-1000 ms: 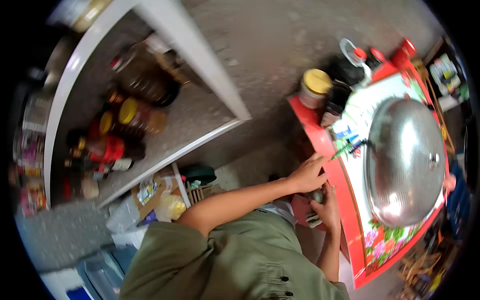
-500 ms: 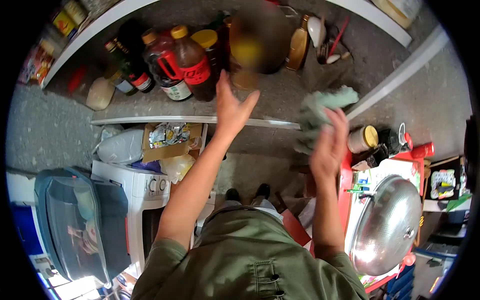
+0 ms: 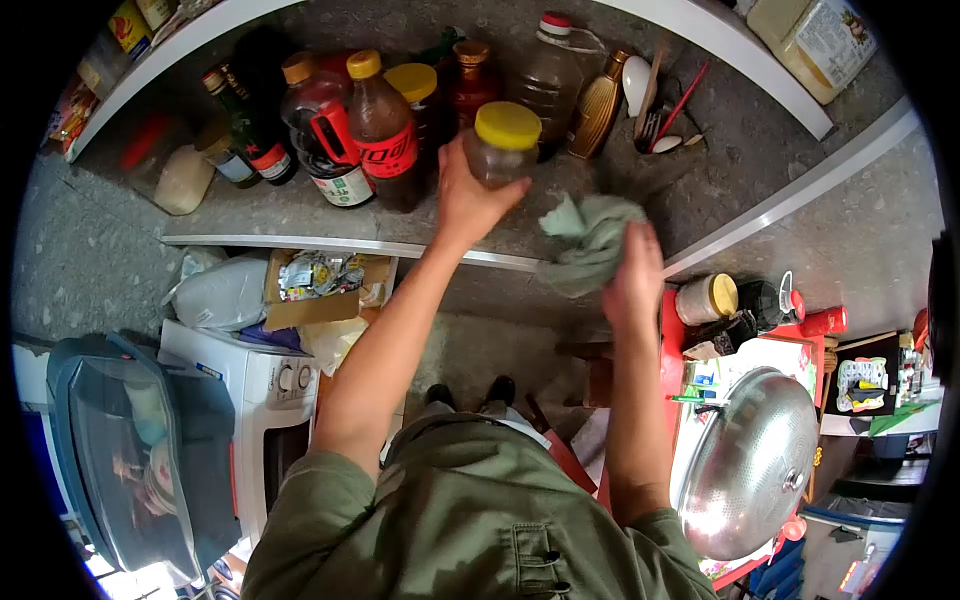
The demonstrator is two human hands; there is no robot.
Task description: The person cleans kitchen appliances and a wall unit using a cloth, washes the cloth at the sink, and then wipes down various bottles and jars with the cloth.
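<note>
My left hand [image 3: 474, 202] is around a clear jar [image 3: 503, 160] with a yellow lid, its thumb on the near right side and its fingers on the left. The jar stands near the front of the grey shelf [image 3: 390, 225]. A pale green cloth [image 3: 592, 245] hangs bunched from my right hand [image 3: 637, 275], over the shelf's front edge. Just left of the jar is a cola bottle [image 3: 388, 140] with a red label. Behind the jar are a dark red bottle [image 3: 471, 85] and a large clear plastic jug [image 3: 550, 80].
A gold bottle [image 3: 598, 110] and several utensils, among them a white spoon [image 3: 636, 85], stand at the shelf's right. Dark sauce bottles [image 3: 325, 135] line its left. Below are a white washing machine [image 3: 270, 385], an open cardboard box [image 3: 315, 308] and a domed metal lid [image 3: 752, 465].
My left hand has gone from open beside the jar to closed around it. My right hand has moved left with the cloth. The camera view has shifted slightly.
</note>
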